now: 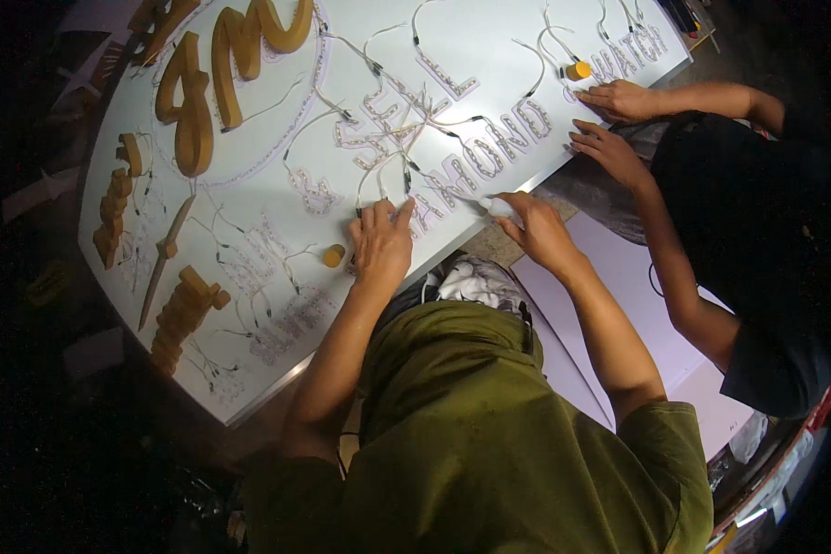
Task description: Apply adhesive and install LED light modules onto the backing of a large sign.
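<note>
My left hand (pixel 383 242) lies on the white board (pixel 268 217), fingers extended over its near edge beside a row of letter-shaped light strips (pixel 480 159). No object shows in it; its fingertips touch the board among thin wires. My right hand (pixel 543 235) is closed around a small white squeeze bottle (pixel 499 208) at the board's edge. The bottle's thin nozzle points left toward the letters. To the left of my left hand sits a small yellow cylinder (pixel 333 256).
A co-worker's hands (pixel 614 97) rest at the board's right end, near another yellow cylinder (pixel 578 70). Large gold-brown letters (pixel 186 106) stand at the far left. Loose wires (pixel 369 65) rise from several strips. Pale panels (pixel 582 305) lean below the board on the right.
</note>
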A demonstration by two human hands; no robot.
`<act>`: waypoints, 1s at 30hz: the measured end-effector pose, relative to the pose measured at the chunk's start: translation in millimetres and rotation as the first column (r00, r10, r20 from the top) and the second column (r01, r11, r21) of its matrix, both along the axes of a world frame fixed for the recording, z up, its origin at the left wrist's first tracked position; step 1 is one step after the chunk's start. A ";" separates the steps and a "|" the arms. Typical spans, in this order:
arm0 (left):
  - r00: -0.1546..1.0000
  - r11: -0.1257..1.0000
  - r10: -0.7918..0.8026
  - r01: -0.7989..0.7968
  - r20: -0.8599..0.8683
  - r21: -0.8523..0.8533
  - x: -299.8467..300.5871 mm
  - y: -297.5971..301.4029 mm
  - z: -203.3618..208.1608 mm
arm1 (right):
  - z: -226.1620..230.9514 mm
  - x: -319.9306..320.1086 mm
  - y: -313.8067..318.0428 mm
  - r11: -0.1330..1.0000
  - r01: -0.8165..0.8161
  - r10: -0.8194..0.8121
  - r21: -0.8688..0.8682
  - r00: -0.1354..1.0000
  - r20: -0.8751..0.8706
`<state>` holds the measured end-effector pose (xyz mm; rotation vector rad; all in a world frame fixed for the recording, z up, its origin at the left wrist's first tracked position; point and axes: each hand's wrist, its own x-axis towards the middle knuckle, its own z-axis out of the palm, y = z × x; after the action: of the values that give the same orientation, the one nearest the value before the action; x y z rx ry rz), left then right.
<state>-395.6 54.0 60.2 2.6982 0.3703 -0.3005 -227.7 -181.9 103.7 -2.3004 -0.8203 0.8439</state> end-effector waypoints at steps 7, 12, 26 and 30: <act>1.000 1.000 -0.003 0.003 -0.008 0.000 0.6 -0.3 -0.5 | -6.9 0.4 5.7 1.000 -0.005 0.005 -0.002 0.999 -0.035; 1.000 1.000 -0.002 0.002 0.012 -0.012 1.0 0.1 -0.1 | -9.6 2.0 9.5 1.000 -0.009 0.008 -0.011 0.999 -0.033; 1.000 1.000 0.000 0.001 0.021 -0.013 1.8 -0.4 2.4 | -4.5 8.2 18.1 0.999 -0.026 0.023 -0.044 0.997 -0.078; 1.000 1.000 0.009 -0.009 0.014 -0.022 1.4 0.1 3.5 | -4.8 9.9 19.6 0.998 -0.043 0.041 -0.033 0.996 -0.079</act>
<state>-394.3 54.1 63.7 2.6754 0.3732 -0.2814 -217.8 -162.3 98.9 -2.2721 -0.8284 0.9677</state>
